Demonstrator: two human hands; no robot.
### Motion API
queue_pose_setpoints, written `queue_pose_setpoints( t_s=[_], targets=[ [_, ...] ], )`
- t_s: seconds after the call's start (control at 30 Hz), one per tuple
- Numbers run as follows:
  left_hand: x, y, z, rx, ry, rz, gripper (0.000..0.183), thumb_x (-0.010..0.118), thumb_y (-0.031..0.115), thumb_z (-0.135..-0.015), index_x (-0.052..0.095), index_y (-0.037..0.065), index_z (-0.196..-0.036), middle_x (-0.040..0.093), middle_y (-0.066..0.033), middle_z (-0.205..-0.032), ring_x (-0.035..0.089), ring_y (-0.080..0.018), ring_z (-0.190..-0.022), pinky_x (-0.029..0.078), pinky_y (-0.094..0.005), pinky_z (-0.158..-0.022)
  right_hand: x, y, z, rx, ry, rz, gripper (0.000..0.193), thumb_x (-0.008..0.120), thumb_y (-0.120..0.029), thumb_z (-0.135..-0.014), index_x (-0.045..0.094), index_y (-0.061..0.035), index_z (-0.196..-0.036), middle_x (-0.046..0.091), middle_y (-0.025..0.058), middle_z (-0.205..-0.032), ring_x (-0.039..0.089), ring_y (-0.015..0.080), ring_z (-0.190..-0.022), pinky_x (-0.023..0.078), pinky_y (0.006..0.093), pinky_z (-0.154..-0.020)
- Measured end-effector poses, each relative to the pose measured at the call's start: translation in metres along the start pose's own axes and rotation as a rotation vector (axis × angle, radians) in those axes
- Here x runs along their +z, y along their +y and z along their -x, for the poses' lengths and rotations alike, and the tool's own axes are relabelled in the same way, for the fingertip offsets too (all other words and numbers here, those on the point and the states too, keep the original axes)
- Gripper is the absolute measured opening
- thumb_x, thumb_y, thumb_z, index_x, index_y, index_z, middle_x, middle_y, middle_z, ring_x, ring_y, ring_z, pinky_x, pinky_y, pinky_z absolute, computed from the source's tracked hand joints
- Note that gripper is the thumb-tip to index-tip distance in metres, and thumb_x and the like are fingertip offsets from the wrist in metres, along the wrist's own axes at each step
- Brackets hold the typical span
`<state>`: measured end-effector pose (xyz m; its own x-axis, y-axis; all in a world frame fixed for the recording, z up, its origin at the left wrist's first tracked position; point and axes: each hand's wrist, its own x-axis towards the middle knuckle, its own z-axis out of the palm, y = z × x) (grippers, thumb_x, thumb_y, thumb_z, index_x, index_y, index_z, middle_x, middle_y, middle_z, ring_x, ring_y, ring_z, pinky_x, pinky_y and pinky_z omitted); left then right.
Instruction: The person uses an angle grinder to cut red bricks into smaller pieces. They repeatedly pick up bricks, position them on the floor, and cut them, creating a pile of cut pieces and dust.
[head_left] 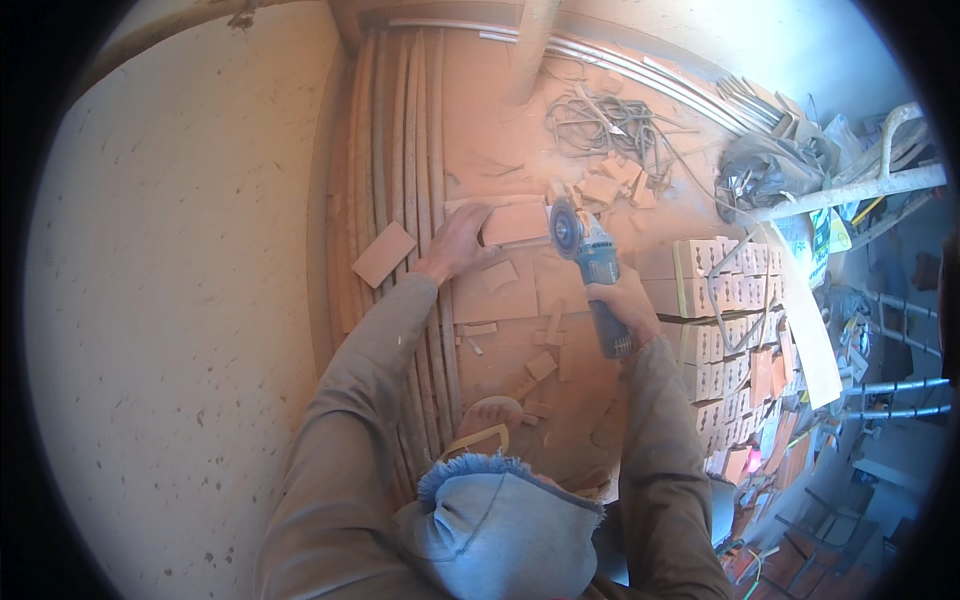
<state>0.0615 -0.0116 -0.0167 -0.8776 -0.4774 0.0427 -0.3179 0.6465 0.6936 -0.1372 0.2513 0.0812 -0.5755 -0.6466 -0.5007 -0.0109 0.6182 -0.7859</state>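
My right hand (pixel 625 302) is wrapped round the body of a blue angle grinder (pixel 600 268). The grinder's disc (pixel 565 229) stands close to the right end of a terracotta tile (pixel 518 223). That tile lies low over the dusty floor, and my left hand (pixel 460 240) grips its left end, thumb at the near edge and fingers at the far one. Under and nearer than it lie larger flat tiles (pixel 505 303) with a small offcut (pixel 498 276) on top. Whether the disc touches the tile or spins, I cannot tell.
Long poles (pixel 409 130) run along the wall at left, a loose tile (pixel 384 254) across them. Tile scraps (pixel 615 183) and a tangled cable (pixel 600 122) lie beyond the grinder. Strapped tile stacks (pixel 705 297) stand at right, below a metal pipe frame (pixel 850 190).
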Motion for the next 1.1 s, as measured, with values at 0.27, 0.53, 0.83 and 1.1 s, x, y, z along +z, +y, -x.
queue_pose_setpoints(
  t_s=[0.27, 0.53, 0.83, 1.1],
  targets=[
    [0.0, 0.007, -0.005, -0.007, -0.003, -0.007, 0.071, 0.082, 0.022, -0.082, 0.052, -0.004, -0.14, 0.059, -0.0261, -0.137, 0.054, -0.0428, -0.131, 0.044, -0.0472, -0.112, 0.003, -0.004, 0.0, 0.025, 0.007, -0.01, 0.051, 0.079, -0.02, -0.072, 0.067, 0.001, -0.117, 0.07, 0.0091, -0.097, 0.068, 0.0206, -0.086, 0.054, 0.0363, -0.078],
    [0.002, 0.004, -0.006, 0.02, -0.026, -0.021, 0.071, 0.082, 0.02, -0.082, 0.051, -0.005, -0.14, 0.059, -0.0277, -0.135, 0.055, -0.0442, -0.129, 0.046, -0.0482, -0.11, 0.002, 0.001, -0.004, 0.022, 0.001, 0.041, 0.05, 0.079, -0.02, -0.072, 0.068, 0.0009, -0.115, 0.072, 0.0107, -0.098, 0.069, 0.0212, -0.088, 0.054, 0.0367, -0.079],
    [-0.006, 0.011, -0.006, -0.014, -0.073, -0.045, 0.07, 0.081, 0.021, -0.083, 0.05, -0.005, -0.14, 0.058, -0.0281, -0.135, 0.054, -0.0445, -0.129, 0.046, -0.0484, -0.109, 0.008, -0.01, 0.003, 0.021, 0.021, 0.044, 0.048, 0.08, -0.019, -0.071, 0.068, -0.0002, -0.114, 0.072, 0.0095, -0.097, 0.069, 0.0204, -0.087, 0.055, 0.0362, -0.079],
    [-0.006, 0.012, -0.008, 0.012, -0.062, -0.035, 0.07, 0.082, 0.022, -0.082, 0.051, -0.005, -0.139, 0.059, -0.0276, -0.132, 0.055, -0.0444, -0.126, 0.046, -0.0484, -0.108, 0.008, -0.006, -0.003, 0.025, 0.014, 0.047, 0.047, 0.078, -0.019, -0.072, 0.069, 0.0001, -0.114, 0.072, 0.0096, -0.097, 0.069, 0.0202, -0.087, 0.054, 0.0358, -0.078]
  ],
)
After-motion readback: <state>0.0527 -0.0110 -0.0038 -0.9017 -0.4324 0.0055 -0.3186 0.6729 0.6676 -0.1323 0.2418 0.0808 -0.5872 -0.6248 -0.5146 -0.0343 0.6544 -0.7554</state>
